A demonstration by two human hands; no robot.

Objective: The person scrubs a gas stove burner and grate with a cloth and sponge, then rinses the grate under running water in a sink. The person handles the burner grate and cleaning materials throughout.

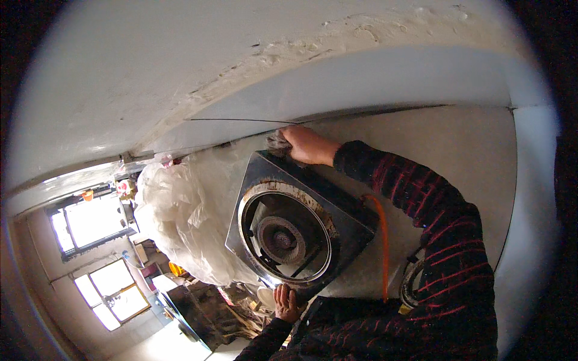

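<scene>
A black gas stove [345, 225] with a round burner [282, 239] and a rusty metal ring around it sits at an angle on a grey counter. My right hand [309, 144] is closed on a crumpled grey cloth [277, 142], close behind the stove's upper corner by the wall. My left hand [285, 303] rests with its fingers on the stove's near edge. An orange gas hose [384, 248] runs from the stove's side down past my right arm.
Bunched clear plastic sheeting [174, 221] lies on the counter left of the stove. Part of another round ring [410, 282] shows beside my sleeve. Firewood [246, 316] is heaped below the counter's edge. A tiled wall [384, 81] borders the counter.
</scene>
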